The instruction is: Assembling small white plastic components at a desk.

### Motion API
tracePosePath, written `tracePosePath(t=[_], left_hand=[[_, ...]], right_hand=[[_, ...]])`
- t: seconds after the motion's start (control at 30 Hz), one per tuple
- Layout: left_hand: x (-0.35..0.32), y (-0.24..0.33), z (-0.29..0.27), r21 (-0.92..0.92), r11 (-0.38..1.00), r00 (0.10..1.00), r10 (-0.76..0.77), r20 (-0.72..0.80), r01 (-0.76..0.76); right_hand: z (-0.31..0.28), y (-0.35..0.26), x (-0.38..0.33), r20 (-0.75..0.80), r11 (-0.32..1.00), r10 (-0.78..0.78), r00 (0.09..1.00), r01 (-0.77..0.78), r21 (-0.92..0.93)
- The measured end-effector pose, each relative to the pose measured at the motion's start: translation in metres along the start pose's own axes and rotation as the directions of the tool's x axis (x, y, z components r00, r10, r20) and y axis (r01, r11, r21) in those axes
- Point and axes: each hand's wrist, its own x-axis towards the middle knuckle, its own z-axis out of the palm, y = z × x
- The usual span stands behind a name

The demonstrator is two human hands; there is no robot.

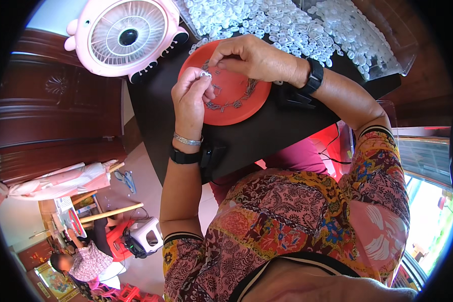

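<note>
My left hand (pixel 190 95) is closed at the left rim of a round red plate (pixel 231 113), pinching a small white plastic piece (pixel 205 74) between thumb and fingertips. Just above and to the right of it, my right hand (pixel 254 58) is bent over the plate with thumb and forefinger close together. Whatever that pinch holds, if anything, is too small to make out. Small grey metal pieces (pixel 236 103) lie scattered round the inside of the plate; my hands cover some of them.
A heap of white plastic pieces (pixel 282 25) lies at the table's far side, with more in a clear bin (pixel 367 43) at far right. A pink fan (pixel 128 38) stands at far left. The black table (pixel 156 121) has its edge near me. Another person (pixel 88 261) sits at lower left.
</note>
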Motion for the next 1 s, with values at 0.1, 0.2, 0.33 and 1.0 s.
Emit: tracePosePath(t=[0.1, 0.2, 0.33, 1.0], left_hand=[[-0.001, -0.001, 0.001, 0.005, 1.000, 1.000, 0.011, -0.008, -0.011], [-0.001, -0.002, 0.001, -0.030, 1.000, 1.000, 0.003, -0.005, -0.003], [-0.003, -0.002, 0.006, -0.063, 0.998, 1.000, 0.002, 0.011, -0.001], [-0.009, 0.001, 0.007, -0.081, 0.995, 0.998, 0.054, -0.014, -0.054]], right_hand=[[-0.005, -0.009, 0.001, 0.069, 0.969, 0.145, 0.987, -0.156, 0.192], [-0.007, -0.016, 0.000, 0.148, 0.885, 0.258, 0.955, -0.295, 0.360], [-0.005, -0.014, 0.000, 0.112, 0.797, 0.252, 0.961, -0.272, 0.540], [-0.008, -0.016, -0.002, 0.142, 0.859, 0.235, 0.962, -0.274, 0.432]])
